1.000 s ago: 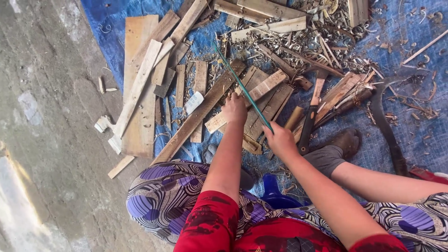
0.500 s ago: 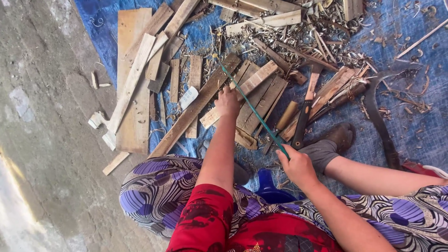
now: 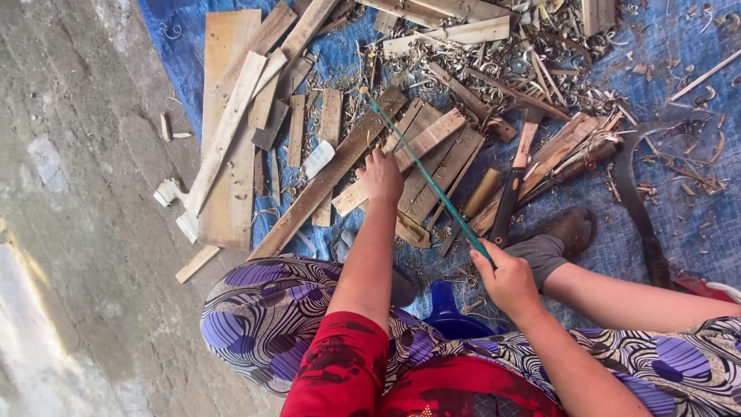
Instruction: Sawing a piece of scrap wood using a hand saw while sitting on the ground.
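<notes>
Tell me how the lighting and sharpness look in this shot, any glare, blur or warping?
Head view: even, soft daylight with only faint shadows under the wood slats; a washed-out bright patch on the concrete floor at lower left; the blue tarp and shavings stay sharp; slight softness on the right hand and the thin green stick; wide-angle stretch toward the edges; left hand is crisp.
</notes>
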